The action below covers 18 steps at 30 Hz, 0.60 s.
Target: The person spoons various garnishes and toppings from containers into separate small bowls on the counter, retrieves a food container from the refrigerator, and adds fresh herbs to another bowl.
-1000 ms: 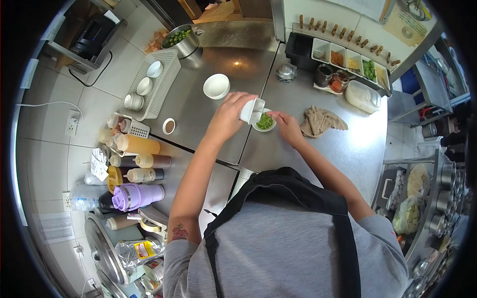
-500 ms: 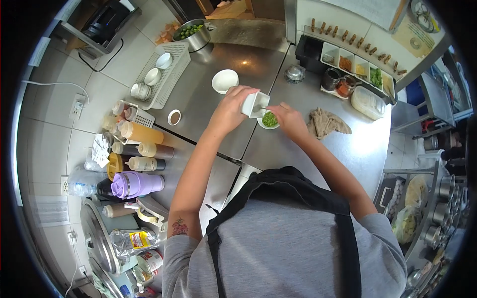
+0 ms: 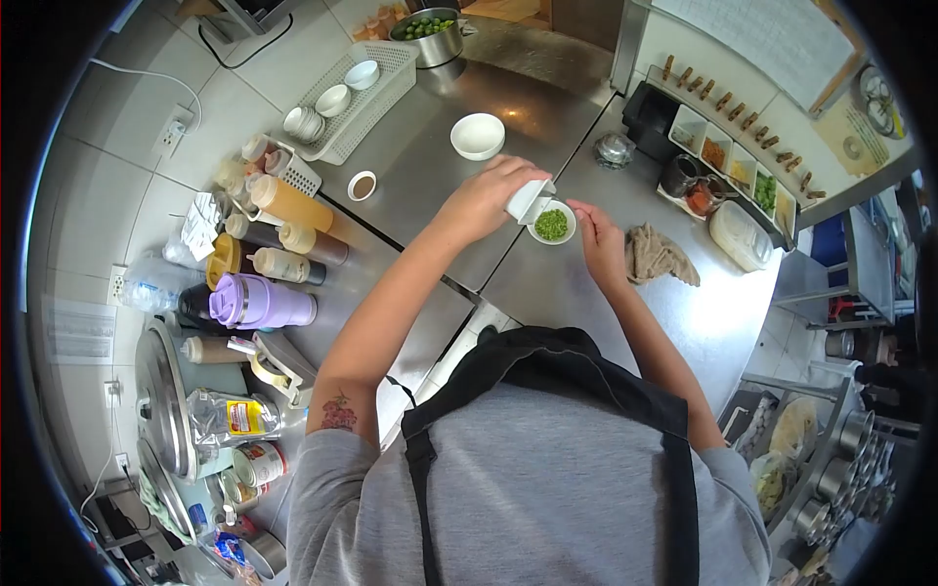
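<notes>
My left hand (image 3: 493,195) grips a white rectangular container (image 3: 528,201), tilted with its mouth toward a small white bowl (image 3: 570,231). Finely chopped greens (image 3: 552,225) fill that bowl, which stands on the steel counter. Just right of its rim is my right hand (image 3: 599,237), thumb and fingers pinched together; whatever thin thing they hold is too small to make out. An empty white bowl (image 3: 478,136) stands beyond my left hand. A crumpled brown cloth (image 3: 660,256) lies to the right of my right hand.
Left of the counter's middle sits a small cup of brown sauce (image 3: 362,186), near several squeeze bottles (image 3: 290,203) and a lilac tumbler (image 3: 262,300). A bowl rack (image 3: 376,112) is at the back left. On the right are condiment tubs (image 3: 716,154) and a plastic tub (image 3: 741,235).
My right hand has drawn back from the container's mouth to the bowl's right side. The container has tipped lower toward the bowl. The camera view has shifted, so the surroundings appear displaced.
</notes>
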Available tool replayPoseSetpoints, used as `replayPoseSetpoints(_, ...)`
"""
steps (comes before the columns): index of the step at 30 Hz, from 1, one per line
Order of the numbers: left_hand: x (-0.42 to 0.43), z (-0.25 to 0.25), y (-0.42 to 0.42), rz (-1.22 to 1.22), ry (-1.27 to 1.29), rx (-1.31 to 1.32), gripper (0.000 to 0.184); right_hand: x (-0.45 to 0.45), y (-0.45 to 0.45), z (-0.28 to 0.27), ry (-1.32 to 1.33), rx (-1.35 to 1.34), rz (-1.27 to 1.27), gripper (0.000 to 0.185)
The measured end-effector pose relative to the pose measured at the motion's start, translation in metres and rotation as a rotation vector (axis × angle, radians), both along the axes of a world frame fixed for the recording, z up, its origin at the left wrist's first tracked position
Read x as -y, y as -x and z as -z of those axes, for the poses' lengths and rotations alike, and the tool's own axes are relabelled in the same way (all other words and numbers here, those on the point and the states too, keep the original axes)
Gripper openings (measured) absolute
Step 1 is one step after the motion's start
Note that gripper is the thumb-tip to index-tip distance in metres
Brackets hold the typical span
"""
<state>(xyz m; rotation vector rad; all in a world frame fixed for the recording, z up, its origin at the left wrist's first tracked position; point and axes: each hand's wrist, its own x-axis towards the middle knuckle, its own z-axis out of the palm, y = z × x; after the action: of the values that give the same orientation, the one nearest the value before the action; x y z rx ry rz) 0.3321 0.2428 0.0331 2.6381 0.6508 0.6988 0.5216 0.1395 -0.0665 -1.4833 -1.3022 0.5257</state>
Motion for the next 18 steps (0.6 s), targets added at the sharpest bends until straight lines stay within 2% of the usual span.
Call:
replayPoseSetpoints(3, -0.001, -0.003, -0.007, 0.029, -0.015, -0.017, 0.050, -0.001, -0.002, 0.016, -0.019, 0.075, 0.128, 0.023)
replayPoseSetpoints(5, -0.004, -0.004, -0.010, 0.043, -0.031, -0.024, 0.050, 0.009, -0.002, 0.019, 0.183, -0.009, 0.065, 0.024)
replayPoseSetpoints(9, -0.003, 0.001, -0.015, 0.077, -0.038, -0.021, 0.047, 0.005, -0.003, 0.018, 0.154, -0.162, 0.115, 0.023)
replayPoseSetpoints(12, -0.002, -0.001, -0.018, 0.113, -0.053, 0.006, 0.046, -0.005, -0.003, 0.005, 0.040, -0.097, 0.135, 0.021)
replayPoseSetpoints(14, -0.004, -0.002, -0.019, 0.151, -0.067, 0.026, 0.046, -0.002, -0.003, 0.000, 0.016, 0.206, 0.032, 0.020)
replayPoseSetpoints(18, -0.009, 0.004, -0.009, 0.140, -0.039, -0.007, 0.047, 0.010, -0.007, -0.005, 0.074, 0.356, 0.041, 0.019)
